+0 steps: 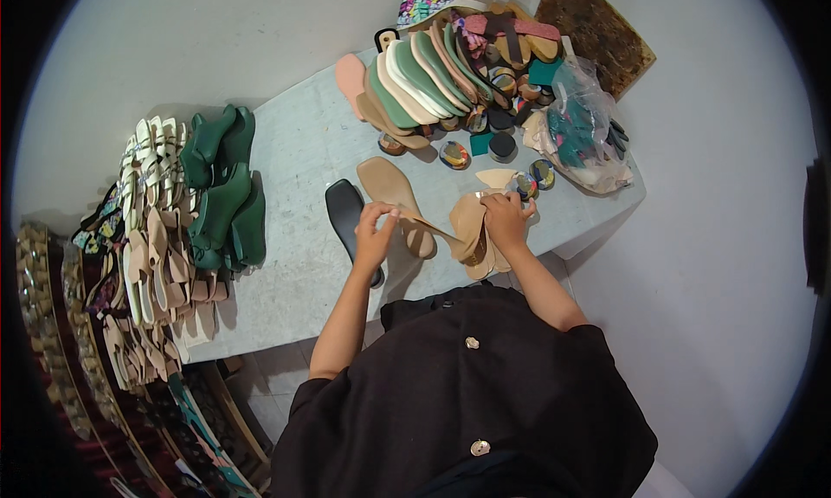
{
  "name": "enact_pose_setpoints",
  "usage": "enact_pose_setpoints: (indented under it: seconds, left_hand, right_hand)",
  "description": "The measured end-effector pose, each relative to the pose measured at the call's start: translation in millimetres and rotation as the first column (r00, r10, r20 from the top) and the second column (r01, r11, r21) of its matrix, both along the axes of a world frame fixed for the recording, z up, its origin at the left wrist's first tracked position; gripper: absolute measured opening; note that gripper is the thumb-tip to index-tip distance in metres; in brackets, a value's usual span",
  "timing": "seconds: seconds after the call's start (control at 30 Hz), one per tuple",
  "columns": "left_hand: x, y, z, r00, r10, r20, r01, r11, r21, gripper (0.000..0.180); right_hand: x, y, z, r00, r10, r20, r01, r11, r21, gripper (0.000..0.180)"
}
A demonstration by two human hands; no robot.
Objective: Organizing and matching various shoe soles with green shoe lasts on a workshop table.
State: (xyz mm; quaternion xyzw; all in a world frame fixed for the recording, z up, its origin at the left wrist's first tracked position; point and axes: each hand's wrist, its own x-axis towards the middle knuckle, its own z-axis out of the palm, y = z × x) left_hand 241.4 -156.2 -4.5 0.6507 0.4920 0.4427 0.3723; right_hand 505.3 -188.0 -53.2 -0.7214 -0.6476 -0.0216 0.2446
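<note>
My left hand [378, 229] pinches one end of a thin tan leather-like piece [430, 227], which stretches across toward the right. My right hand [506, 219] has its fingers bent down on a pile of similar tan cut pieces [475, 254]; its fingertips are closed on the top of the pile. Just beyond my left hand lies a tan shoe sole [387, 181] with a squared toe, partly covered by the stretched piece. Beside it on the left is a black sole [343, 210], its lower part behind my left hand and wrist.
The grey-covered table [286, 273] bears a fanned row of coloured soles [424, 78] at the back, with round patterned pieces [454, 155] near them. A clear plastic bag [584, 121] sits at the right corner. Green shoes [227, 212] and pale sandals [156, 264] crowd the left edge.
</note>
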Motion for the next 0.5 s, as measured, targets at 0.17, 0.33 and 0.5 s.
enact_pose_setpoints:
  seconds: [0.17,0.33,0.5]
  left_hand:
    - [-38,-38,21,0.951,0.113,0.288,-0.069,0.985,-0.158,0.014]
    - [-58,-88,24,0.984,0.044,0.174,-0.018,0.989,-0.149,0.010]
    - [-120,-111,9,0.761,0.471,0.447,-0.415,0.882,-0.222,0.011]
  right_hand:
    - [3,-1,-4,0.990,0.081,0.111,-0.081,0.997,-0.004,0.020]
    - [3,-1,-5,0.982,0.104,0.160,-0.109,0.994,0.019,0.022]
    - [2,-3,-5,0.982,0.079,0.174,-0.083,0.997,0.012,0.022]
